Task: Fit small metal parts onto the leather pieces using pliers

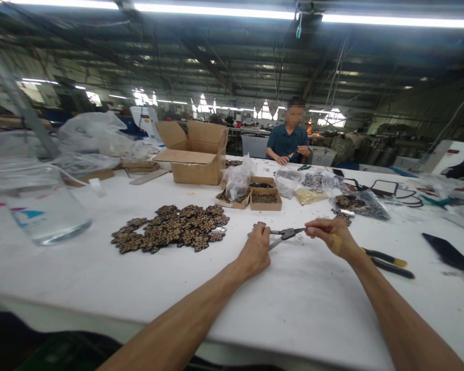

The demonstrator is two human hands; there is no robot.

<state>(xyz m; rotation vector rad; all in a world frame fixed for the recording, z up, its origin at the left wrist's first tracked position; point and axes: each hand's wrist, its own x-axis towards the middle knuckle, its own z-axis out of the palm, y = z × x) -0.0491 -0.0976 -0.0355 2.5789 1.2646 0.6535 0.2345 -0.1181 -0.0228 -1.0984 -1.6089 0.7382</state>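
Note:
My left hand (254,251) is closed around the grey handles of a pair of pliers (288,234), whose narrow jaws point right. At the jaw tips, my right hand (334,238) pinches something too small to make out; a tan strip is wrapped on this hand. A small patterned edge shows just above my left fingers, and I cannot tell whether they hold it. Left of that hand lies a pile of leopard-patterned, dark-edged pieces (178,229). A few tiny bits lie on the white table (305,293) below the jaws.
Yellow-and-black-handled pliers (388,261) lie beside my right wrist. Small boxes of parts (265,200) and an open carton (197,167) stand ahead. Plastic bags (363,204) lie at right; a clear jug (46,206) stands left. A co-worker (290,136) sits across the table.

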